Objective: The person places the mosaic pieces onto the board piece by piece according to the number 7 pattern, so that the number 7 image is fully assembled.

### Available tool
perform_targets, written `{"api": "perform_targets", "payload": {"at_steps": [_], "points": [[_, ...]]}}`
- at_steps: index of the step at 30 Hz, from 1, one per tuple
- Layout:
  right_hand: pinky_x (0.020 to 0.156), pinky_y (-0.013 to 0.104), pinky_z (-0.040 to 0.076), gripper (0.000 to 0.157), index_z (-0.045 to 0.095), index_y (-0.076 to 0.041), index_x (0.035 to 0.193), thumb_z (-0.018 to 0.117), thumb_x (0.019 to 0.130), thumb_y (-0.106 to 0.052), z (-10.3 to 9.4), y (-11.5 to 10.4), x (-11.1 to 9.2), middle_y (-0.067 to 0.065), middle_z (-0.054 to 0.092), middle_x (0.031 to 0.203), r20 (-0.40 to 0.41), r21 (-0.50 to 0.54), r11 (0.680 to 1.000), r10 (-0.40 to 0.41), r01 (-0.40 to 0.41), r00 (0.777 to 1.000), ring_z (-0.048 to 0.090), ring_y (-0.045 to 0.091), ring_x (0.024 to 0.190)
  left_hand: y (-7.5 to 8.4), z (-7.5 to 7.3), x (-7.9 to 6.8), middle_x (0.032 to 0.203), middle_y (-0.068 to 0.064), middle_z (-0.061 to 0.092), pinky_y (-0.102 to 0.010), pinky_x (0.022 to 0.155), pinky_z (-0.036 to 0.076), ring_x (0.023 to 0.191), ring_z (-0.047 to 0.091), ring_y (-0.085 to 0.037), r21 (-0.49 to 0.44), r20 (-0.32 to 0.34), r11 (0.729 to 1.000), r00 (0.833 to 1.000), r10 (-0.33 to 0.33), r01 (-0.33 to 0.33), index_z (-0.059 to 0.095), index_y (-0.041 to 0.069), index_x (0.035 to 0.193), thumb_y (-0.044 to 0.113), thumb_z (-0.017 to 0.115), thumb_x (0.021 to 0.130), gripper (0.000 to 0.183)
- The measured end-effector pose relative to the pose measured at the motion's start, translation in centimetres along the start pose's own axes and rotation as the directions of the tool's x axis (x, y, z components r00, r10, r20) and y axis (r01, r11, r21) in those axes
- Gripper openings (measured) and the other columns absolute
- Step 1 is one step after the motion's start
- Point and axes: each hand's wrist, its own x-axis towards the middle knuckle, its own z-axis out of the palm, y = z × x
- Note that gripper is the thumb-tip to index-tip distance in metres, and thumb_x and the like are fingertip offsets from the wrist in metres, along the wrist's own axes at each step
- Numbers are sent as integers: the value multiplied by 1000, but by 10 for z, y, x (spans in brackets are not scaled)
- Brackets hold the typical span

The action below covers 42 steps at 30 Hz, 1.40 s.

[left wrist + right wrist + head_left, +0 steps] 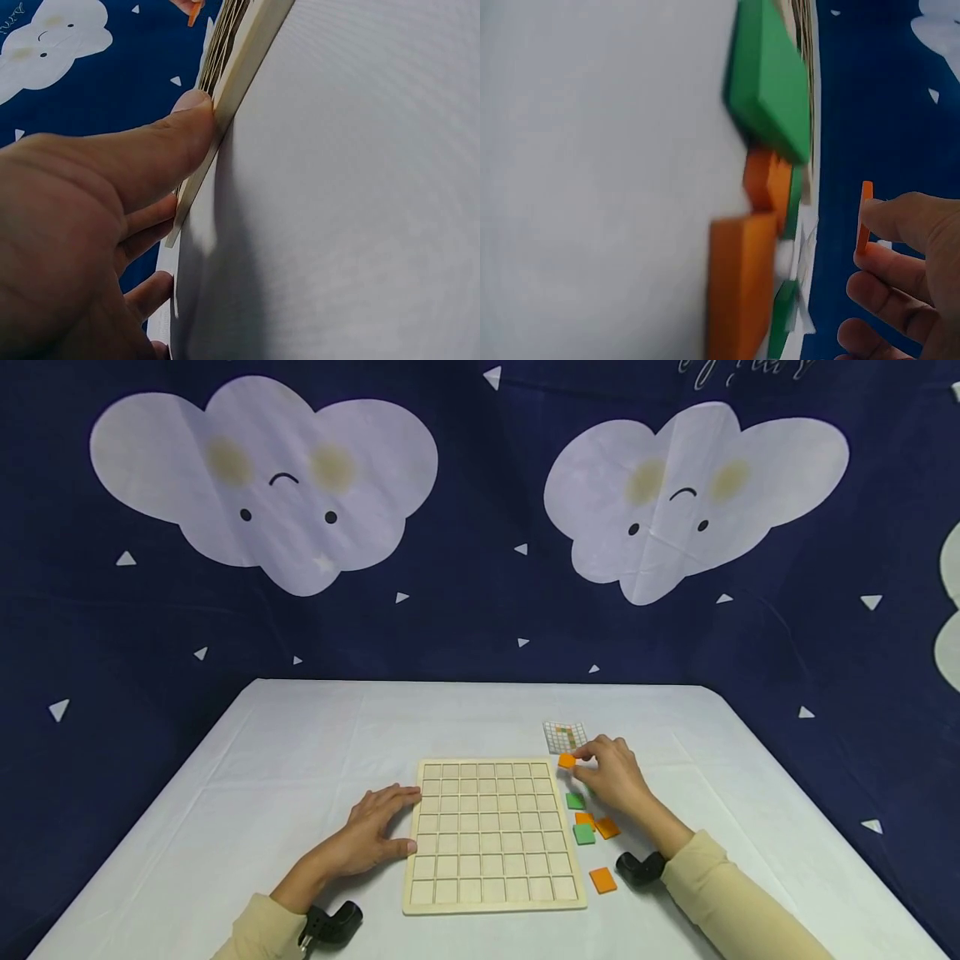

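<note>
My right hand [613, 774] pinches an orange square tile [567, 761] between thumb and fingers, near the board's far right corner. In the right wrist view the held orange tile [865, 217] stands on edge, lifted off the table. A pale wooden board [495, 911] with a grid of square recesses lies flat in the middle. At its left edge rests my left hand [372, 831], thumb and fingertips touching the rim, fingers fairly straight. The left wrist view shows the thumb [196, 120] against the board's side.
Right of the board lie a green tile [575, 801], another green tile [584, 834], an orange tile [607, 827] and a nearer orange tile [603, 881]. Behind the right hand is a small printed grid card [562, 737]. A dark cloud-patterned cloth [480, 610] hangs behind the white table [300, 718].
</note>
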Motion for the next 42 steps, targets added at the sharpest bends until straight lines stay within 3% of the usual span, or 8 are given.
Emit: {"api": "perform_targets", "payload": {"at_steps": [19,30,34,39,42], "points": [[80,39,40,25,72,-10,101,73,79,-22,-1,-32,-6,5,65,98,-11,42,996,-80,81,997,49,22,89,0,1,0,149,-10,38,-64,114,1,144,19,-39,0,-4,1000,1000,2,-2,47,9,137,27,74,79,67],[73,29,34,22,71,-12,99,72,79,-22,5,-49,-7,0,62,94,7,75,990,-124,123,992,45,17,85,0,1,0,149,-11,39,-64,114,2,144,20,-39,6,-5,1000,1000,9,-9,47,8,137,26,74,79,66],[78,33,39,22,71,-13,99,72,79,-23,8,-57,-8,-1,62,94,19,99,987,-129,127,991,47,19,90,0,0,0,149,-11,39,-64,114,2,143,21,-39,14,-5,1000,1000,11,-11,47,8,137,27,74,79,66],[98,50,40,21,71,-12,98,73,79,-22,12,-67,-10,1,62,93,16,131,978,-168,164,986,49,22,95,1,0,0,149,-11,39,-63,115,2,144,20,-39,14,-5,1000,1000,7,-7,47,8,137,29,74,79,67],[99,49,39,20,71,-11,97,73,79,-20,15,-71,-10,2,62,92,14,134,972,-198,195,980,49,20,91,1,0,0,149,-11,39,-63,115,1,144,20,-39,4,0,1000,1000,6,-6,46,8,137,28,74,78,68]]}}
